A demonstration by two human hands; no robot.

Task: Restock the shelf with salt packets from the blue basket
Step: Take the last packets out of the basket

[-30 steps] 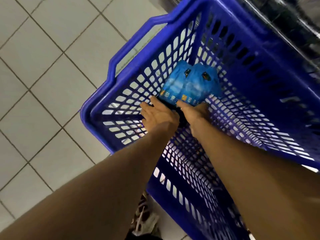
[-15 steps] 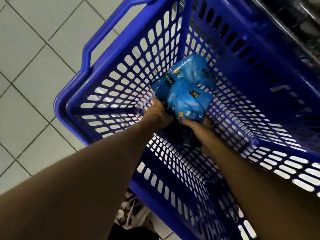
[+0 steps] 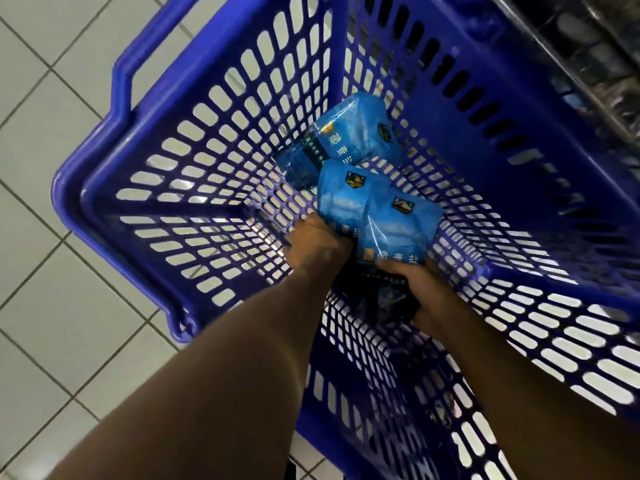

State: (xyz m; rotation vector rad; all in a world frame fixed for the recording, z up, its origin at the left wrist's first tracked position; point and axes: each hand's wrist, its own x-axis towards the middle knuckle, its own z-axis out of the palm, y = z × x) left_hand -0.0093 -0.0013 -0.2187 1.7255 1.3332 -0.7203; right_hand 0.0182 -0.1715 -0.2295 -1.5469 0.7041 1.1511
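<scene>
Inside the blue basket (image 3: 104, 174), two blue salt packets (image 3: 377, 220) are held by the closed grip of the left hand (image 3: 318, 247) and right hand (image 3: 419, 285), a third packet (image 3: 349, 140) lying just beyond them.

packets (image 3: 377, 216) in basket (image 3: 145, 206) | third packet (image 3: 353, 136) behind | shelf (image 3: 595, 64) right

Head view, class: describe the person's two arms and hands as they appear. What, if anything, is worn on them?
Both forearms are bare as far as the frame shows: no sleeve or cuff. The left hand and right hand wear no gloves. No watch, bracelet or ring shows, though the fingers are largely hidden.
</scene>
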